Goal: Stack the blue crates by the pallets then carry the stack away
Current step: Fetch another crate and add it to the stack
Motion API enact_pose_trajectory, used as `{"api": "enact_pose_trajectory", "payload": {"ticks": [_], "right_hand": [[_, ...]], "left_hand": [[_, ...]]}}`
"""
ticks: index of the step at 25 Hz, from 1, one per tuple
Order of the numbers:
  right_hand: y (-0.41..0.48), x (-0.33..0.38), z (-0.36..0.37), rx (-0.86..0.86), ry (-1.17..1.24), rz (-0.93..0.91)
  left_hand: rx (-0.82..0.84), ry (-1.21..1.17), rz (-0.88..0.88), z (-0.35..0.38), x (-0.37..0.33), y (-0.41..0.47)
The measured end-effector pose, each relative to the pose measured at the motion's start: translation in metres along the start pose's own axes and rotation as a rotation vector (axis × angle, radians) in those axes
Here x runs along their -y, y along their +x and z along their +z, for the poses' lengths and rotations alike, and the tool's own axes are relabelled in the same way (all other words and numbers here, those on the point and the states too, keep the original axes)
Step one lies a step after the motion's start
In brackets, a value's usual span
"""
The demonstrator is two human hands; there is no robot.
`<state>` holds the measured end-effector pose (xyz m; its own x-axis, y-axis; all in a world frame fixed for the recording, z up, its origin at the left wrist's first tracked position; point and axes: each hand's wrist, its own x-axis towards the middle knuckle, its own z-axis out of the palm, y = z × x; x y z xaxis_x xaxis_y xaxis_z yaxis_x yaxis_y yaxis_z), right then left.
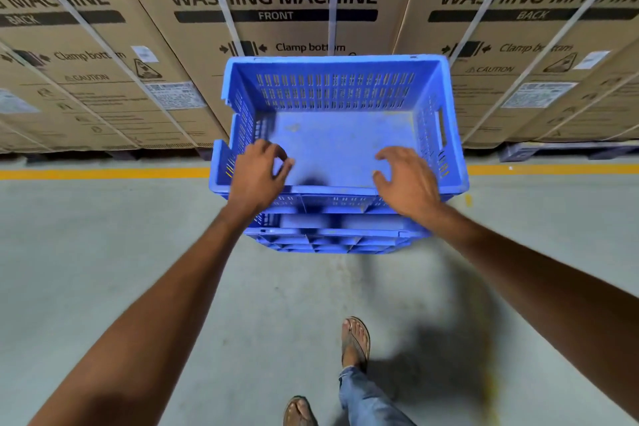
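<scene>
since the top crate (340, 142) already sits on a lower crate (332, 240) on the floor (103, 252), just in front of the cardboard boxes (276, 3), the stacking looks about done. the left hand (257, 176) and right hand (408, 180) hang over its near rim, fingers loosely curled and holding nothing. gripping the stack and carrying it away is left.

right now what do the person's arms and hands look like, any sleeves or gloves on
No sleeves or gloves show. The left hand and right hand are bare, and so is everything from them back to the frame edge. There is no watch or band at either wrist. The picture is too blurred to tell about rings. Lower down, blue jeans and brown flip-flop sandals are worn.
</scene>
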<state>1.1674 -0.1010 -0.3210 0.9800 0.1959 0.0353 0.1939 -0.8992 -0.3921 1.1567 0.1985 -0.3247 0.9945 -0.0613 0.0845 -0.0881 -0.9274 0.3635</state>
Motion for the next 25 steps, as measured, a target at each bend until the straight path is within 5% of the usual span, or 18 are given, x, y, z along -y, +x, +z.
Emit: {"api": "enact_pose_trajectory", "payload": {"ticks": [4, 9, 25], "right_hand": [[-0.030, 0.021, 0.017, 0.213, -0.067, -0.142], [-0.030, 0.016, 0.009, 0.283, -0.242, -0.205], [-0.077, 0.031, 0.004, 0.326, -0.235, -0.163]], "left_hand": [[0.245, 0.080, 0.139, 0.009, -0.015, -0.032], [0.286, 0.285, 0.154, -0.005, -0.007, -0.035], [0.288, 0.257, 0.150, -0.004, -0.007, -0.078]]}}
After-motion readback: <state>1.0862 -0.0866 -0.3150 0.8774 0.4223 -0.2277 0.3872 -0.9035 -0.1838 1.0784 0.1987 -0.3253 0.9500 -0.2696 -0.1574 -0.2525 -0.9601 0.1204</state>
